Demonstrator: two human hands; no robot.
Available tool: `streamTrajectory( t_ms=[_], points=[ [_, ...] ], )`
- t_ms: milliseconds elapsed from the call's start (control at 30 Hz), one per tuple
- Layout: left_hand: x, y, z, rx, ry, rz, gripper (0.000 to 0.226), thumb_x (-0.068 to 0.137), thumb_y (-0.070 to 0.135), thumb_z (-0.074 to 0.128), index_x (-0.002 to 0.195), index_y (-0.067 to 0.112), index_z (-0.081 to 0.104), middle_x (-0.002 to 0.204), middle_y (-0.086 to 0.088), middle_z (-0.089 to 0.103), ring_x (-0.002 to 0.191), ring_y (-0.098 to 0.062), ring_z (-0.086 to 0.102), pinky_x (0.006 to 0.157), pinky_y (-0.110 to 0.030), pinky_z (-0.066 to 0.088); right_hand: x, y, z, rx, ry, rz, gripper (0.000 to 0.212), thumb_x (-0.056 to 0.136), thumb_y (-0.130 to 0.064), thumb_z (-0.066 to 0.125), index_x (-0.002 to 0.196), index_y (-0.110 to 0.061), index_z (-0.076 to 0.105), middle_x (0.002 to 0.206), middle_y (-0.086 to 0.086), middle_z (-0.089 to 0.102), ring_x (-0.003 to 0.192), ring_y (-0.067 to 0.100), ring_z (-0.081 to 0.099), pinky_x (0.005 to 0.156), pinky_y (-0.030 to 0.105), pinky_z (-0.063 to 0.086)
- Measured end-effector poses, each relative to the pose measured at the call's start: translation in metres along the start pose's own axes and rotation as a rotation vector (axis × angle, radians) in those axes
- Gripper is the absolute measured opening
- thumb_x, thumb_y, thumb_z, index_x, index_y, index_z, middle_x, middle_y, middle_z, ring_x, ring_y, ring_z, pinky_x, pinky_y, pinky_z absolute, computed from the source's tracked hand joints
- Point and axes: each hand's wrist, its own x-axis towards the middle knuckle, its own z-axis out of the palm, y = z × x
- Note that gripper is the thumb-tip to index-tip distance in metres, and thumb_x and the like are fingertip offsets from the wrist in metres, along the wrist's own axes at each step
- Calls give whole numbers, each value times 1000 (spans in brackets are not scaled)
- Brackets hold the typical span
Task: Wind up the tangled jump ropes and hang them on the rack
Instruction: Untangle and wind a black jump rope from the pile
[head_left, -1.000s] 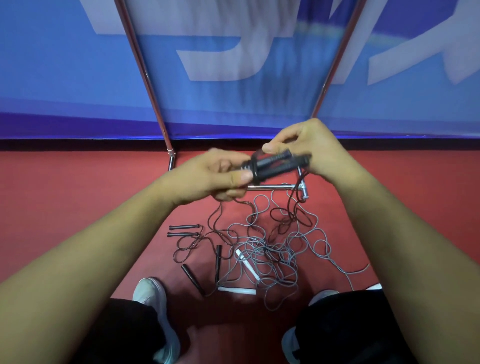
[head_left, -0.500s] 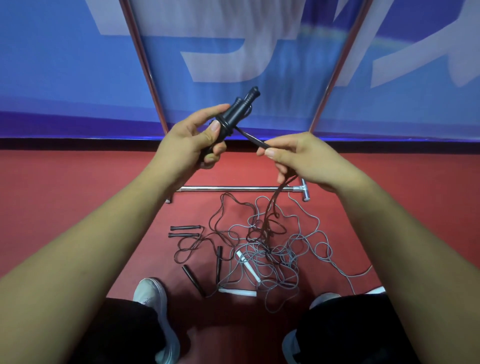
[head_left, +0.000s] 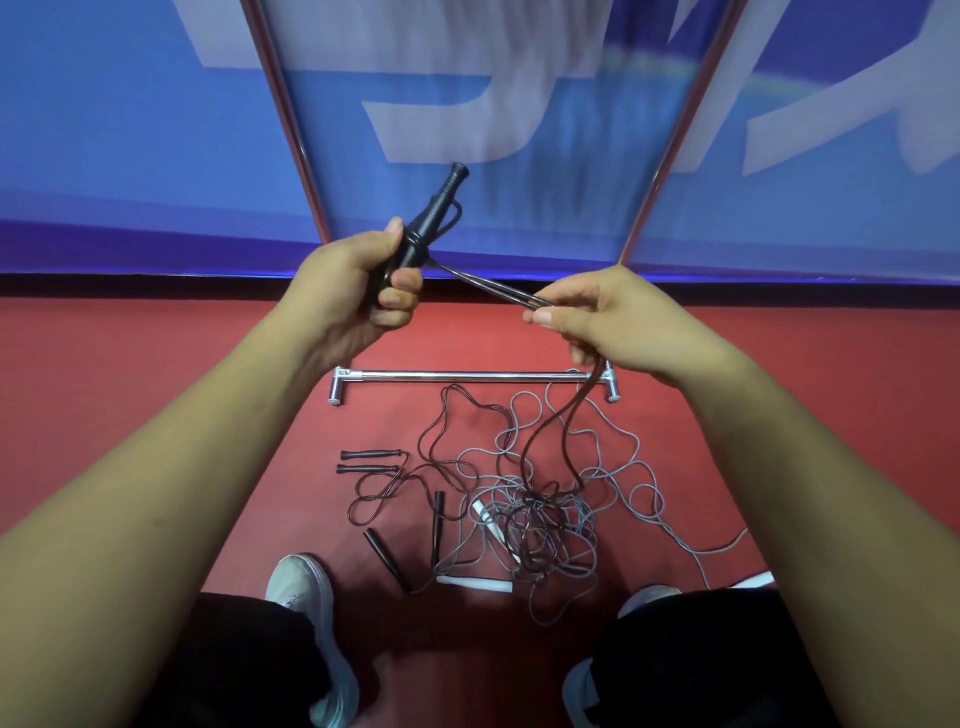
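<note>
My left fingers clench the black handles; right fingers pinch the dark cord. I'd hold it taut and wrap snugly.

View from a camera worn on a person's head, looking down along their own body. The left forearm and right forearm are bare along all of their visible length. The left hand and right hand are bare too, with short, rounded fingernails. Near the bottom of the view, the left leg and right leg are covered in plain black fabric; whether trousers or shorts cannot be told. The feet wear pale grey-white low shoes with smooth uppers and white soles. The left shoe shows its rounded toe and long side, the right shoe mostly its toe.
</note>
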Motion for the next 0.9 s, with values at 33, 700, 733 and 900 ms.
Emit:
streamTrajectory(
  t_ms=[33, 700, 733, 900],
  points=[
    [0, 1, -1, 0, 4, 10, 24, 102, 38, 49, 87, 20, 45, 60, 3, 38, 46, -7, 30, 45, -18, 16, 0, 1, 0, -6, -6, -5, 11, 96, -24, 65, 99, -23, 74, 63, 1, 59, 52, 15, 56, 60, 28, 46],
    [7, -11, -28, 1378, 338, 305, 34, 96, 29, 64, 126, 15, 55, 105, -13, 68, 97, -33, 60, 72, -33, 35, -7, -13, 11, 73, -112, 70, 18, 100, -18, 57, 95, -11, 72, 52, -9, 42, 44, 14, 38, 52, 30, 33],
    [9, -12, -30, 1428, 347, 311, 37, 96, 29, 65, 128, 15, 55, 110, -15, 67, 103, -36, 59, 74, -33, 34, -8, -18, 14, 117, -118, 73, 19, 99, -18, 58, 92, -8, 72, 52, -8, 40, 45, 13, 32, 50, 28, 28],
    [11, -27, -28, 1611, 213, 318, 36, 91, 28, 71, 121, 13, 60, 105, -16, 69, 100, -38, 62, 70, -34, 38, -14, -35, 18, 144, -62, 26, 15, 89, -17, 72, 82, -4, 69, 45, -7, 40, 43, 12, 28, 43, 21, 23]
  ],
)
